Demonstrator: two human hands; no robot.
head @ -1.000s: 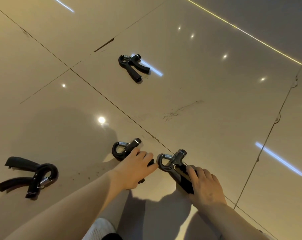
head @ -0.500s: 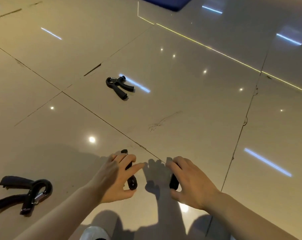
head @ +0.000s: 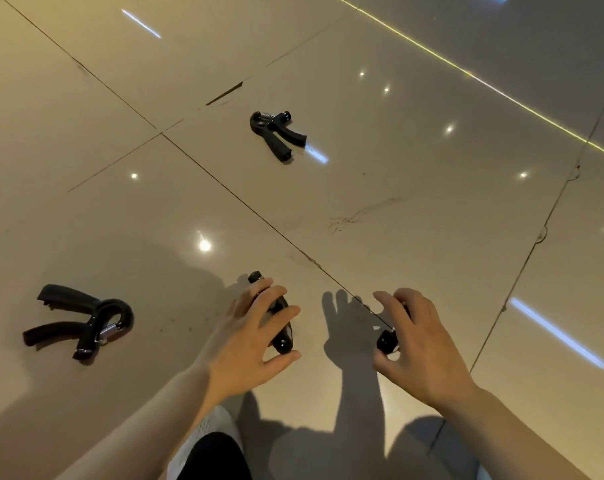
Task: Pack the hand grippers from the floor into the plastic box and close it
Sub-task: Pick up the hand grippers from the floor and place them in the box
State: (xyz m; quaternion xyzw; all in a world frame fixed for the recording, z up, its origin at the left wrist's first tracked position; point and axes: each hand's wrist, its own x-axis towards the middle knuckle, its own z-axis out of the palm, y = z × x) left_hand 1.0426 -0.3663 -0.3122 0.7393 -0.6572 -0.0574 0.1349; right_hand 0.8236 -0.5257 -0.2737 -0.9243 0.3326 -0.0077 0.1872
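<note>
My left hand (head: 248,337) holds a black hand gripper (head: 282,336) lifted off the floor, fingers and thumb curled round it. My right hand (head: 418,344) holds a second black hand gripper (head: 387,341), mostly hidden under the fingers. Another black hand gripper (head: 275,134) lies on the floor farther ahead. A further hand gripper (head: 82,322) lies on the floor at the left, spring end to the right. The plastic box is not in view.
Glossy beige floor tiles (head: 414,209) with dark grout lines and bright light reflections fill the view. My knee and a white mesh shoe (head: 210,445) show at the bottom centre. A yellow strip (head: 466,72) crosses the floor at the upper right.
Both hands closed on the two near hand grippers and lifted them off the floor. The camera view tilted up and then back down.
</note>
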